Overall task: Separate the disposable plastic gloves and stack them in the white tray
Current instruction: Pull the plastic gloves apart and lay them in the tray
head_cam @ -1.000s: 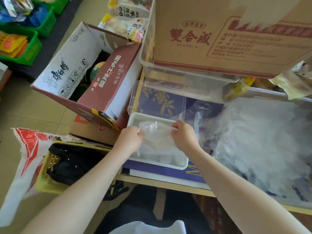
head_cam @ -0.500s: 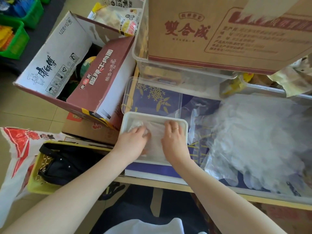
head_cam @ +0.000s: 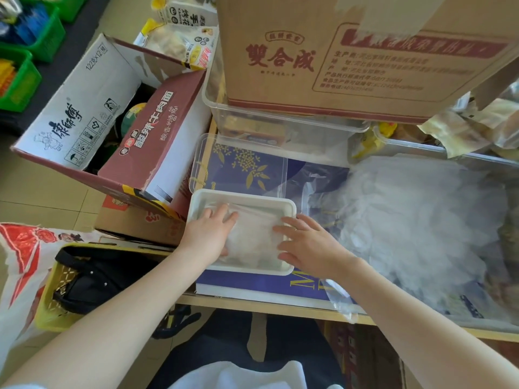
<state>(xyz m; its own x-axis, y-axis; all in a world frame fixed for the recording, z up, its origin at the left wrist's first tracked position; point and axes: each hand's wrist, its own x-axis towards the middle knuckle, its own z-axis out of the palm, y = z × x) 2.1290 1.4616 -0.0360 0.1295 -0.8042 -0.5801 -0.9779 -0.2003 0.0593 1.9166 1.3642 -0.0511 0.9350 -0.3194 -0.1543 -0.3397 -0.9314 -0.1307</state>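
Left hand (head_cam: pixel 209 231) flattening glove (head_cam: pixel 252 237) in tray (head_cam: pixel 289 204); right hand (head_cam: pixel 306 242), fingers spread, sliding off toward right rim. Glove stacked; next from pile (head_cam: pixel 415 220).

- Large brown carton (head_cam: pixel 351 51) in front of me: "雙合成" in dark red on its face; the smaller print in the framed panel beside it is too blurred for me to read.
- Open maroon-and-white carton (head_cam: pixel 112 130) on my left: "康師傅" and "122克×12桶" on the white flap; "酸辣牛肉面" and "酸香的诱惑" on the maroon flap.
- Snack packet (head_cam: pixel 185 12) behind that carton: "烤" and "手" legible, the rest unclear.
- Blue box (head_cam: pixel 280 284) under my tray: a gold "M" at its near edge.
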